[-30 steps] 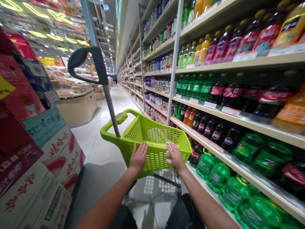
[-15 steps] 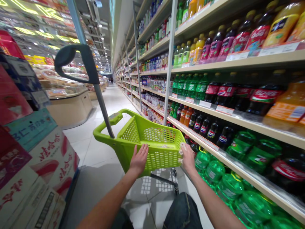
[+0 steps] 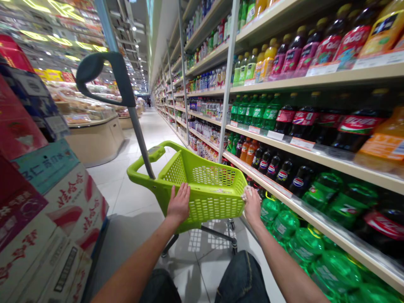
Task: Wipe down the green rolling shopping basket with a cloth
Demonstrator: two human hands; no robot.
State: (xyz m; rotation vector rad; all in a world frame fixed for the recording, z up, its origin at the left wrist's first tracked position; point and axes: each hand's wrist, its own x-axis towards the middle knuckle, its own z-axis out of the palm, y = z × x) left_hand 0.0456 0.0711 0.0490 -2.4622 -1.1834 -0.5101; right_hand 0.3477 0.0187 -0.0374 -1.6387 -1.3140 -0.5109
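A lime-green wheeled shopping basket [image 3: 205, 206] stands on the tiled aisle floor in front of me. My left hand [image 3: 178, 205] rests on its near rim with fingers spread flat against the mesh wall. My right hand [image 3: 252, 205] is at the basket's right near corner, fingers closed around a crumpled white cloth [image 3: 247, 193]. A long grey pull handle [image 3: 109, 78] rises from the basket's far left side toward the upper left.
Shelves of soda and juice bottles [image 3: 303, 118] run along the right, with green bottles [image 3: 318, 248] on the lowest shelf close to my right arm. Stacked cartons [image 3: 44, 198] stand at the left. The aisle floor [image 3: 151, 130] stretches ahead past a display counter [image 3: 94, 134].
My right hand slid with the cloth from the basket's near wall to its right corner. The left hand stayed on the near rim. The basket shifted slightly left in view.
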